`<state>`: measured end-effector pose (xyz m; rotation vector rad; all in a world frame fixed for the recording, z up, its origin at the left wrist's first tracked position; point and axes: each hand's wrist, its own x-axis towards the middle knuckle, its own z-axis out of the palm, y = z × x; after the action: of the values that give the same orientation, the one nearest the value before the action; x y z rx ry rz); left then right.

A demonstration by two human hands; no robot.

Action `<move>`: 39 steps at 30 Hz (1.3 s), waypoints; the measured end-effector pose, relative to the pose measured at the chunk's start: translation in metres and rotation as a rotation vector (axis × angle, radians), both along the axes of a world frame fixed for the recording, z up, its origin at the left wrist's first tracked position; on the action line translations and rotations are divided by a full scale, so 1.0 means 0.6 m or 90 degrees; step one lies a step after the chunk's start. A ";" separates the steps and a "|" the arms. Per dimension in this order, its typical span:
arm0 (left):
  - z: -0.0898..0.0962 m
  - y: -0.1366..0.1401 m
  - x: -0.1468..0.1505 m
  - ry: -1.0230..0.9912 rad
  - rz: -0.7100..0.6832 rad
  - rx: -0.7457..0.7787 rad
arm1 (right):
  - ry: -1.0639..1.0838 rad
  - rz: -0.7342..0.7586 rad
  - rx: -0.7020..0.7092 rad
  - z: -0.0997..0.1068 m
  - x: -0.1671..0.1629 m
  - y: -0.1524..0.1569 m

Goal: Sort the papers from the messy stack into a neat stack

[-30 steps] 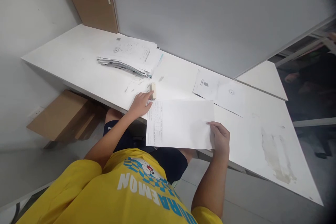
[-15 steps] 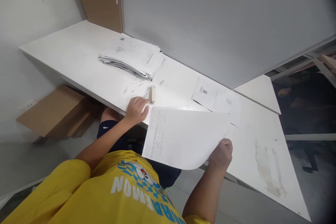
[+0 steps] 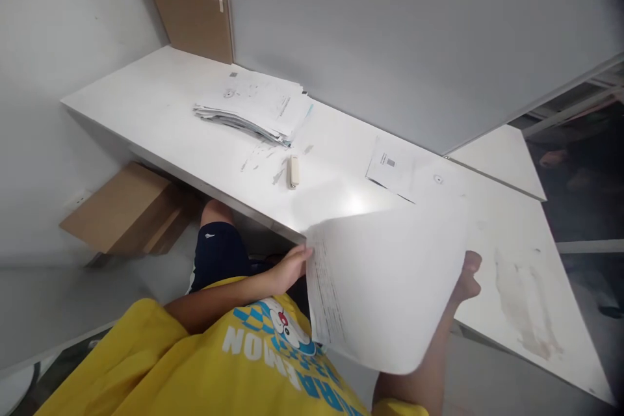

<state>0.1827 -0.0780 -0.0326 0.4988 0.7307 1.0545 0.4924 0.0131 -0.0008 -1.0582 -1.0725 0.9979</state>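
A thin white sheet of printed paper (image 3: 385, 286) bows above the near edge of the white table (image 3: 146, 101). The left hand (image 3: 291, 270) pinches its left edge; the right hand (image 3: 468, 277), partly hidden, seems closed on its right. Likely light, floppy, easily creased: best held by opposite edges.

A white table (image 3: 146, 101) stands against a grey partition (image 3: 390, 26).
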 end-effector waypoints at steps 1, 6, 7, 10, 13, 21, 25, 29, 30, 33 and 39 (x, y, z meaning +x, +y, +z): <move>0.011 0.011 -0.002 0.016 0.064 -0.002 | 0.021 -0.030 0.027 0.004 0.003 0.002; 0.067 0.052 -0.080 0.307 0.258 0.071 | -0.127 -0.051 -0.098 0.022 0.008 0.003; 0.074 0.058 -0.098 0.380 0.260 0.088 | -0.173 -0.030 -0.147 0.024 0.005 0.003; 0.081 0.079 -0.133 0.603 0.194 0.151 | -0.273 0.020 -0.225 0.025 -0.009 0.008; 0.076 0.104 -0.140 0.809 0.126 0.224 | -0.323 0.016 -0.220 0.019 -0.016 0.017; 0.051 0.145 -0.120 1.024 0.102 0.317 | -0.393 -0.033 -0.247 0.009 -0.012 0.033; 0.041 0.142 -0.111 1.067 0.119 0.341 | -0.410 -0.061 -0.297 0.011 -0.015 0.037; 0.040 0.158 -0.122 1.148 0.149 0.429 | -0.427 -0.042 -0.304 -0.001 -0.010 0.039; 0.039 0.164 -0.125 1.162 0.144 0.461 | -0.432 -0.040 -0.305 -0.006 -0.008 0.039; 0.036 0.178 -0.133 1.179 0.082 0.541 | -0.438 -0.038 -0.314 -0.019 -0.005 0.038; 0.030 0.185 -0.140 1.168 0.037 0.536 | -0.472 -0.023 -0.294 -0.021 -0.012 0.038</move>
<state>0.0984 0.0328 -0.0147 2.3064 1.8402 0.6661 0.4852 0.0361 -0.0134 -1.9112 -1.4328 0.8541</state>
